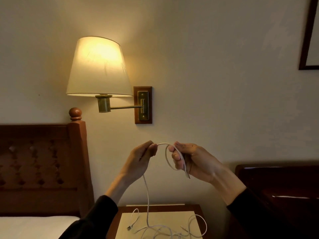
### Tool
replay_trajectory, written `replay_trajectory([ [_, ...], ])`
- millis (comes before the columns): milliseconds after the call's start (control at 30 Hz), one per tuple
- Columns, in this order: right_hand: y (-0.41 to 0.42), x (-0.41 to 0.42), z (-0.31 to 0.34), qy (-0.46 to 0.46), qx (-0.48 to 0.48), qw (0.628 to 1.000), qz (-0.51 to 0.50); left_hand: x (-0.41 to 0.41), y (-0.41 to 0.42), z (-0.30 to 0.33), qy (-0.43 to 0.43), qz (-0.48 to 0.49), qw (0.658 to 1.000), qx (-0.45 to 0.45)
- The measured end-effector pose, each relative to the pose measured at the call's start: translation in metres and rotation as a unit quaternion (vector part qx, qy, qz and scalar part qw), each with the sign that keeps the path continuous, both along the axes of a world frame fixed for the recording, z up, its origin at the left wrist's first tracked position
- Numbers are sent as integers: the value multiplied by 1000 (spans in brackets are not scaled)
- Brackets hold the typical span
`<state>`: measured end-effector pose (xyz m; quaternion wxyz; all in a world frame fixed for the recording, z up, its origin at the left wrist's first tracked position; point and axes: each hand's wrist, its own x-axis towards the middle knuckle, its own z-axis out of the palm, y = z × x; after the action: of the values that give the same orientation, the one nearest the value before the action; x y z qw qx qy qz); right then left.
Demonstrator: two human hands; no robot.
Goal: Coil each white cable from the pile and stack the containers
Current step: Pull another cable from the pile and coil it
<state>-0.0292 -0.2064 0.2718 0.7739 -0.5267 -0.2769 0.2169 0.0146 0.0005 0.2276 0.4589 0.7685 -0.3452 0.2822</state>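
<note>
I hold one white cable (167,156) up in front of the wall with both hands. My right hand (191,161) grips a small loop of it, and the plug end pokes out below the fingers. My left hand (140,160) pinches the cable just left of the loop. From the left hand the cable hangs down to the nightstand. A loose pile of white cables (165,229) lies tangled on the light top of the nightstand (196,208). No containers are in view.
A lit wall lamp (98,69) on a brass arm hangs above and to the left. A wooden headboard (39,161) and a bed with white sheets (34,226) stand at left. Dark wooden furniture (279,183) is at right, a picture frame (309,40) at upper right.
</note>
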Motion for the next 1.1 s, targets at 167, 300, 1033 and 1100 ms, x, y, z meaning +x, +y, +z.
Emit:
replay_trajectory([
  [167,-4,5,16,23,149,989,7,10,-2,-48,127,5,981,-144],
  [300,-7,20,27,30,183,981,-54,11,-11,-91,142,75,984,-78],
  [1033,20,11,-14,-189,-140,954,-185,-18,4,45,-214,199,933,208],
  [1100,17,9,-8,-177,-126,964,-156,-8,2,42,-199,166,950,177],
])
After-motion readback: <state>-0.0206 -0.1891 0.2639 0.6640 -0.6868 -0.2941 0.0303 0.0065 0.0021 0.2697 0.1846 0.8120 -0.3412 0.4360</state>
